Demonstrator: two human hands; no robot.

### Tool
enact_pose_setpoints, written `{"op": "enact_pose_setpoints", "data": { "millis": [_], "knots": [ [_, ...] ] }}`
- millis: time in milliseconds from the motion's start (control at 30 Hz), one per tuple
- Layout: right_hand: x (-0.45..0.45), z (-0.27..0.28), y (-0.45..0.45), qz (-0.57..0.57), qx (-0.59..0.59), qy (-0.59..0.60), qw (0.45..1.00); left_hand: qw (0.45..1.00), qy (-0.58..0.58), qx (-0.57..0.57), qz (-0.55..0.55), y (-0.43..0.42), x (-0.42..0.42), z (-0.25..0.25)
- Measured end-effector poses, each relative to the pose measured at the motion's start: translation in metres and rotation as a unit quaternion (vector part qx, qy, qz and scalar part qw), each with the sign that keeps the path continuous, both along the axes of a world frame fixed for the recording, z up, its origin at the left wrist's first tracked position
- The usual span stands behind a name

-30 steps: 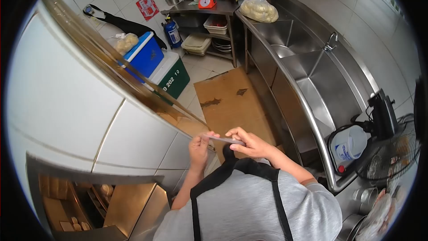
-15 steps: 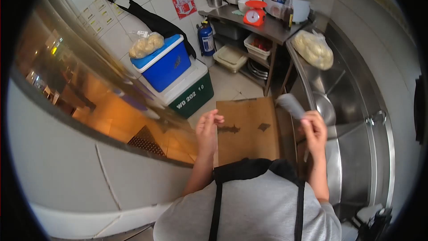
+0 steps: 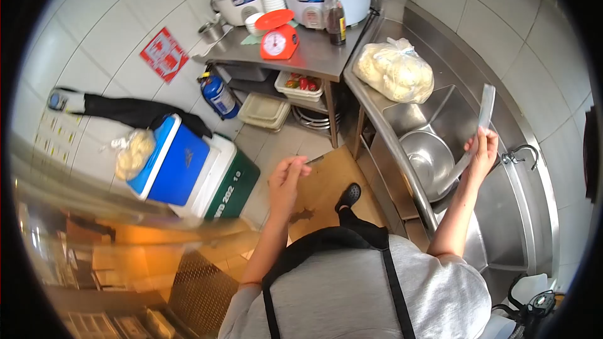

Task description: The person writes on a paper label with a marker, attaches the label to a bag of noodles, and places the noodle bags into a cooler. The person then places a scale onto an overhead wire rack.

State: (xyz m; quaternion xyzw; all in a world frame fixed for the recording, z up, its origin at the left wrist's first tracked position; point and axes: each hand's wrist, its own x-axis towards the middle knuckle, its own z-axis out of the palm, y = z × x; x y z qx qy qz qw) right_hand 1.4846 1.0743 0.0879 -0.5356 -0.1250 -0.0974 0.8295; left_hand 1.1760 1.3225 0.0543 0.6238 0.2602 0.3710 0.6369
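Observation:
My right hand is wrapped round a long, flat, greyish utensil. One end points up and away over the sink, and the other slants down toward a round metal bowl. Which kind of utensil it is, I cannot tell. My left hand hangs in the air above the floor, fingers curled in toward the thumb; whether anything small is between them is hidden. Beyond my right hand, a clear bag of pale, lumpy food rests on the edge of the steel sink.
A steel table carries rice cookers, a red scale and a dark bottle. Blue and green coolers stand left, near a fire extinguisher. Cardboard lies underfoot, and my shoe is on it.
The view has turned right and moved nearer the table and sink. My right hand, still gripping the utensil, is now over the sink. A shoe has come into view on the cardboard.

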Motion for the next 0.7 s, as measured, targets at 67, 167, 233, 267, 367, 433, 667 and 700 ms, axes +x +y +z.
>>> {"op": "enact_pose_setpoints", "data": {
  "millis": [67,167,233,267,367,433,667,700],
  "knots": [
    [0.023,-0.001,0.032,-0.022,-0.002,-0.036,0.999,0.996,0.002,0.029,-0.089,0.026,0.056,0.016],
    [0.062,-0.02,0.069,-0.048,-0.034,-0.077,0.995,0.978,0.014,0.088,-0.19,0.067,0.144,0.019],
    [0.081,-0.025,0.09,-0.048,-0.047,-0.051,0.996,0.963,0.017,0.148,-0.225,0.095,0.203,0.023],
    [0.089,-0.027,0.1,-0.046,-0.037,-0.028,0.998,0.95,0.049,0.197,-0.239,0.108,0.228,0.025],
    [0.12,-0.039,0.124,-0.02,-0.03,-0.023,0.999,0.906,0.04,0.353,-0.231,0.144,0.315,0.019],
    [0.133,-0.038,0.141,-0.022,-0.033,0.011,0.999,0.897,0.081,0.375,-0.221,0.16,0.366,0.017],
    [0.128,-0.034,0.17,-0.003,0.005,0.089,0.996,0.921,0.112,0.332,-0.168,0.195,0.525,-0.049],
    [0.126,-0.033,0.17,-0.006,0.012,0.096,0.995,0.918,0.127,0.291,-0.237,0.202,0.543,-0.055]
  ]
}}
